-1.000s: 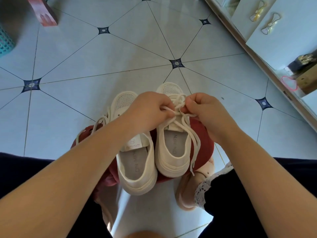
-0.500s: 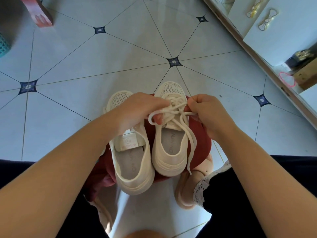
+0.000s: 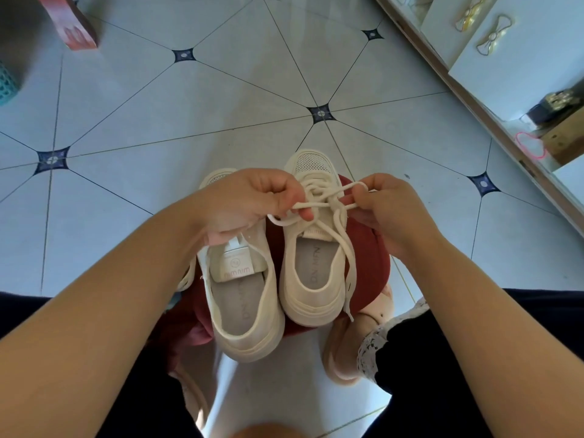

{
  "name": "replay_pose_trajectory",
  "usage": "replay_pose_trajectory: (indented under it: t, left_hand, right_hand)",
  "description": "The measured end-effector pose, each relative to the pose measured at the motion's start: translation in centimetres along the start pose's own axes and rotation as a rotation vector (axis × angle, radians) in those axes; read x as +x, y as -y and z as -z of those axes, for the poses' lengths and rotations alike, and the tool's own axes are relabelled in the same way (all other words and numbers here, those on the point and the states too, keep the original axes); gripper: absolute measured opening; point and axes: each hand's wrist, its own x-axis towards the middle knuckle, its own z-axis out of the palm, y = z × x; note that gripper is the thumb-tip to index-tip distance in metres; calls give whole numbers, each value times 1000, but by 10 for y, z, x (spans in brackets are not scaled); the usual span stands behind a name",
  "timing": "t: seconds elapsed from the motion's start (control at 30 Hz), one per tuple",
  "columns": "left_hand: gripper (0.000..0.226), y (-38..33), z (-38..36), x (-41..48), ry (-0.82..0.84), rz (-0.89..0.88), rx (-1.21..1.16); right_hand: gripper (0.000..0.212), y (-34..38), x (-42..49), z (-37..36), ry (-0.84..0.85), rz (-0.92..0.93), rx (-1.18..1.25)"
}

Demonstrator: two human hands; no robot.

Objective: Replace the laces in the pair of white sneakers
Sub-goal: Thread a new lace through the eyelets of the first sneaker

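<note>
Laces carry the action: the flat white cotton shoelace (image 3: 319,204) of the right-hand white mesh sneaker (image 3: 313,279) is drawn into two loops above the tongue. The left hand (image 3: 252,200) pinches one between thumb and curled fingers, and the right hand (image 3: 385,210) pinches the other on the opposite side. Held apart like this, I judge, the loops are being cinched into a bow, so this shoe looks nearly done. The second white sneaker (image 3: 243,311) sits touching it on the left, tongue flipped up; how far it is threaded is hidden under the wrist. Both rest on a dark red round stool (image 3: 366,248), which raises them within easy reach. Beneath lies a pale glossy tiled floor (image 3: 189,121) with dark diamond insets, and a white cabinet (image 3: 521,58) with gold bow-shaped handles runs along the right.
</note>
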Motion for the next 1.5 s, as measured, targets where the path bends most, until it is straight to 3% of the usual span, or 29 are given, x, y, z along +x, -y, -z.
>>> replay_pose_trajectory:
  t: [0.1,0.2,0.3,0.33,0.43,0.53,0.6,0.7,0.8,0.87,1.07,1.33,1.5]
  left_hand:
    - [16,-1,3,-4,-6,67,-31]
    - [23,-8,-3,-2,-117,96,253]
    - [67,-18,-11,4,-261,29,526]
    - [70,-22,-14,5,-293,25,621]
    - [53,-28,-21,8,-307,4,1003]
    - [50,-27,-27,12,-260,-142,1388]
    - [35,-26,-29,14,-253,-204,1489]
    - [23,-18,-27,19,-279,-148,1301]
    - [14,-11,-23,17,-336,-5,794]
    - [20,-5,-20,13,-360,85,506]
    - [25,-3,-14,2,-198,166,-39]
    - [17,2,-1,-6,-49,131,-64]
    - [17,1,-1,-6,-81,159,163]
  right_hand:
    - [14,0,1,-1,11,13,3]
    - [7,3,-2,-4,45,59,-135]
    - [15,6,-6,-4,45,157,-293]
    - [18,8,-8,-5,48,205,-328]
    - [13,11,-12,-8,39,369,-460]
    - [6,10,-11,-11,-6,425,-510]
    - [4,10,-10,-13,-35,436,-503]
    - [5,11,-9,-16,-24,463,-493]
    - [9,9,-7,-17,-51,455,-495]
    - [15,6,-5,-16,-93,398,-455]
    - [21,2,-2,-13,-49,175,-169]
    - [23,3,-2,-12,-25,71,-74]
    - [23,3,-6,-10,-10,43,-41]
